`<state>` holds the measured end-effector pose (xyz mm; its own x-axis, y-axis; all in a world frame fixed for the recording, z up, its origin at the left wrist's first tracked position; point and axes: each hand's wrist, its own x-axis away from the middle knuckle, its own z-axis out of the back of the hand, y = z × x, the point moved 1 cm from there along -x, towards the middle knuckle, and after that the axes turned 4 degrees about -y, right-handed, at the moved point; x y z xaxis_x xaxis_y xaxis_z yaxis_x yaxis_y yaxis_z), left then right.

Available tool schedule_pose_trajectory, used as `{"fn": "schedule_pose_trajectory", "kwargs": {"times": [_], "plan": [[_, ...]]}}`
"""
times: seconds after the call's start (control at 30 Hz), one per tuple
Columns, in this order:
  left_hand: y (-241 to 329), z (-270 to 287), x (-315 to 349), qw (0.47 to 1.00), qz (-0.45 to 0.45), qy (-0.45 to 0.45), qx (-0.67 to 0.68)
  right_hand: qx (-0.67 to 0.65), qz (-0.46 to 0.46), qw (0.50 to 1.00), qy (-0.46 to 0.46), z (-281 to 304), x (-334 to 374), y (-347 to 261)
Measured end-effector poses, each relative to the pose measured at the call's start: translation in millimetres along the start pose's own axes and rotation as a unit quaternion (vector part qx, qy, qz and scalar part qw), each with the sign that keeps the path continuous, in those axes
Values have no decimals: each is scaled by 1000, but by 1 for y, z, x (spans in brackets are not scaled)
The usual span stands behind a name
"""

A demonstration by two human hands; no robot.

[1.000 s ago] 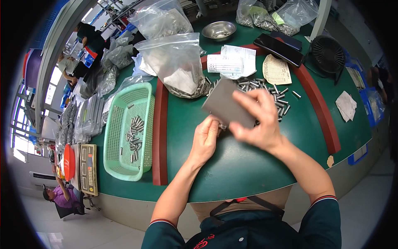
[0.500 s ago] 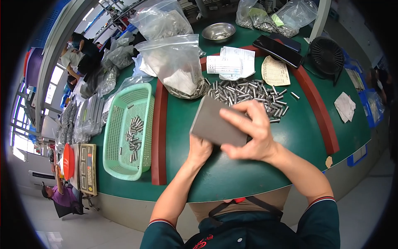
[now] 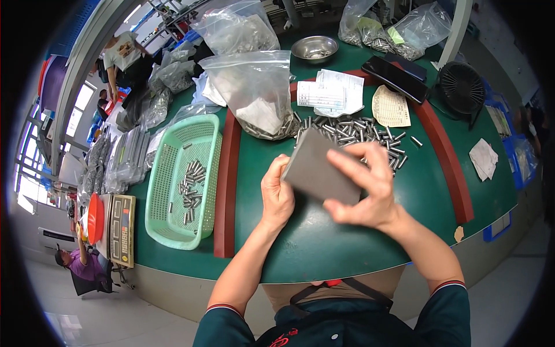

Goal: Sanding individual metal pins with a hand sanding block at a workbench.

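A flat, dark grey rectangular block (image 3: 318, 165) is held tilted above the table, its broad face toward me. My left hand (image 3: 278, 194) is closed at the block's left edge, with its fingers curled partly out of sight. Across the right side of the block lies my right hand (image 3: 370, 188), fingers over the face and thumb near the lower edge, gripping it. Just beyond the block, a pile of short metal pins (image 3: 352, 130) spreads over the green table (image 3: 324, 243); the block hides part of it. What is under the block cannot be seen.
A green plastic basket (image 3: 153, 191) with several pins stands left, beside a dark red bar (image 3: 227, 191); another red bar (image 3: 442, 156) curves along the right. Behind are a bag of parts (image 3: 254, 87), papers (image 3: 332, 95), a metal bowl (image 3: 315, 49), a phone (image 3: 396, 79) and a fan (image 3: 461, 87).
The block and both hands have shifted a little to the right. My left hand has moved up from the block's lower corner to its left edge. The whole view has shifted slightly.
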<state>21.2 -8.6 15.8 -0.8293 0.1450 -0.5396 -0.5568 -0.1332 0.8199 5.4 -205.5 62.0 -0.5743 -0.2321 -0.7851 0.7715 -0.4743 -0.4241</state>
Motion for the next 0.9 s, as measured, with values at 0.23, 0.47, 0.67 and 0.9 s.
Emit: {"fn": "schedule_pose_trajectory", "kwargs": {"times": [0.23,0.47,0.67,0.9], "plan": [[-22,8,12,961,115,-53,246,54,-20,998,16,0,3,15],[-9,-3,10,986,124,-78,85,106,-78,991,13,-3,-1,31],[-6,-6,16,983,157,-45,89,12,-21,1000,-13,-6,-1,14],[-2,-11,6,974,123,-96,164,101,-91,989,67,8,2,38]]}}
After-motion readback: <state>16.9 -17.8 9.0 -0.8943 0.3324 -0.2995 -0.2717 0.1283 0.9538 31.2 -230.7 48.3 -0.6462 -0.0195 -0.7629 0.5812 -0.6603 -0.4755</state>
